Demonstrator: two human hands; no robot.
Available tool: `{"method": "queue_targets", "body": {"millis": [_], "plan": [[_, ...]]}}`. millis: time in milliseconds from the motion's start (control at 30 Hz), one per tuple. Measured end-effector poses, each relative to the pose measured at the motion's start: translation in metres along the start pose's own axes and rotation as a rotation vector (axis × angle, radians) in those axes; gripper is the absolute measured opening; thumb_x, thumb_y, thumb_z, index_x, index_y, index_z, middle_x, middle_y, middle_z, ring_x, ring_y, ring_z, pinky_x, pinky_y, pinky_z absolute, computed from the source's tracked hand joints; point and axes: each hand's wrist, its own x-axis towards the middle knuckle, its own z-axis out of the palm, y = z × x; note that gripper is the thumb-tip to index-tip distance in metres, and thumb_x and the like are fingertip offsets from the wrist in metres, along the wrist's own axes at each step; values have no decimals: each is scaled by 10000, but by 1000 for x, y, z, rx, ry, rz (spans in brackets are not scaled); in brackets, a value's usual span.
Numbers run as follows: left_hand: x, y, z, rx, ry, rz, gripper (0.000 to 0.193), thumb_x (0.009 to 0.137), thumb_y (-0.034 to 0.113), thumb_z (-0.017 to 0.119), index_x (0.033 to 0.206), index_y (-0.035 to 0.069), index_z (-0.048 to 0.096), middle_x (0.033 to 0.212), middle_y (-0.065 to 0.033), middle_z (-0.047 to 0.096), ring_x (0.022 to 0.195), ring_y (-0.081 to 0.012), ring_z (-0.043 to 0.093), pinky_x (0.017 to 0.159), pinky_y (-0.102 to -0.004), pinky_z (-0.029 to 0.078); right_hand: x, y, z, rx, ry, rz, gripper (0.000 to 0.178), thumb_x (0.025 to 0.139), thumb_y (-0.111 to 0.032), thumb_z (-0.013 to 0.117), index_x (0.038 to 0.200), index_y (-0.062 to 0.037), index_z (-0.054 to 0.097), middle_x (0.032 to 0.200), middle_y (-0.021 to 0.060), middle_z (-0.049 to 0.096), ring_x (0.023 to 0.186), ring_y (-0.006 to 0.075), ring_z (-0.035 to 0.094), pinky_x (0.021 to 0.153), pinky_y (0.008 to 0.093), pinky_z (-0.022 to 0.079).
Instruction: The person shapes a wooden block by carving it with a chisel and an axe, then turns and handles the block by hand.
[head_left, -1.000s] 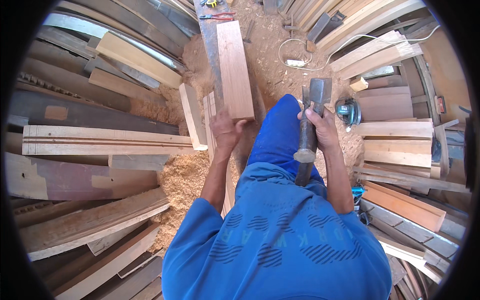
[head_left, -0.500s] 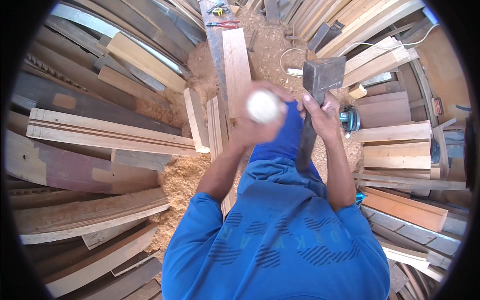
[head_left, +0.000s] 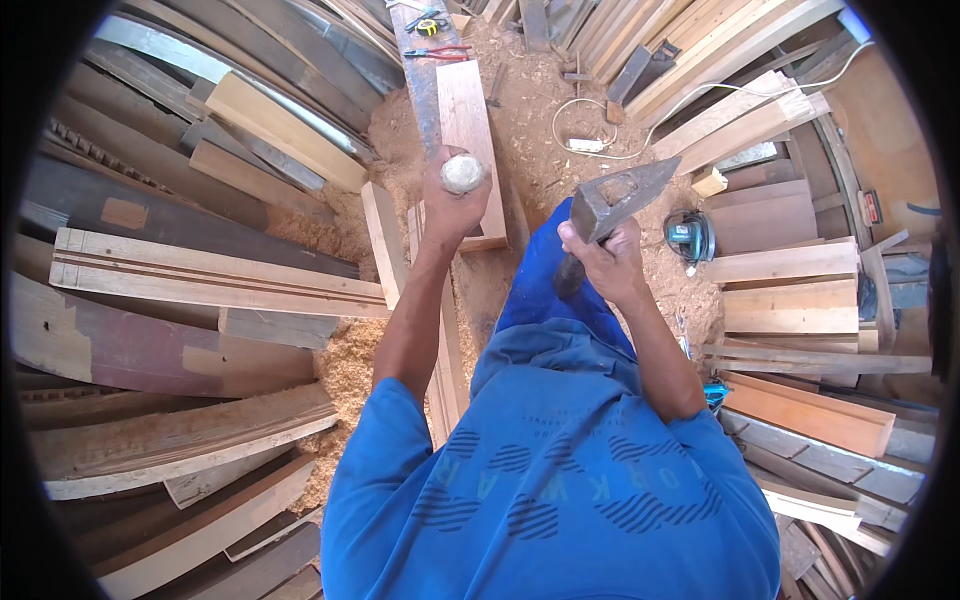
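Note:
My left hand (head_left: 458,212) is closed in a fist around an upright tool, and only its round, pale handle end (head_left: 462,174) shows; the lower part is hidden beneath the fist. This hand is over the left side of a pale, thick wooden plank (head_left: 464,105) lying lengthwise ahead of me. My right hand (head_left: 614,265) grips an axe by its dark handle, close under the head. The axe's dark metal head (head_left: 620,198) is wedge-shaped and points up to the right, above my blue-trousered leg.
A yellow tape measure (head_left: 428,26) and red-handled pliers (head_left: 436,53) lie at the far end of the bench. On the right, a teal power tool (head_left: 690,238) rests among wood shavings. A white cable (head_left: 652,135) curls nearby. Stacked boards (head_left: 220,270) line both sides.
My hands have moved apart. The left has gone left over the plank with the pale-ended tool. The right has lowered, and the axe head has swung from upright to tilted.

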Motion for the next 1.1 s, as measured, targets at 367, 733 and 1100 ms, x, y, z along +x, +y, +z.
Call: {"method": "queue_targets", "body": {"millis": [367,733,1100], "plan": [[-10,-31,-7,69,62,-110,192,899,104,752,921,66,565,782,35,547,708,-56,517,630,-233,450,4,2,1,67,19,-7,129,920,-102,731,863,-72,619,726,-54,579,654,27,503,574,243,427],[-19,-24,-7,167,94,-18,213,880,106,766,932,58,564,776,15,556,707,-71,533,629,-252,466,3,-2,3,-7,10,-29,115,917,-111,734,899,-50,638,758,-48,582,695,44,510,616,252,444],[-23,-26,-11,129,123,11,214,836,101,783,923,31,601,719,-49,613,670,-109,597,622,-290,497,89,-106,42,-512,68,-423,199,835,-113,781,740,-16,637,622,62,612,556,162,592,526,327,476]]}}
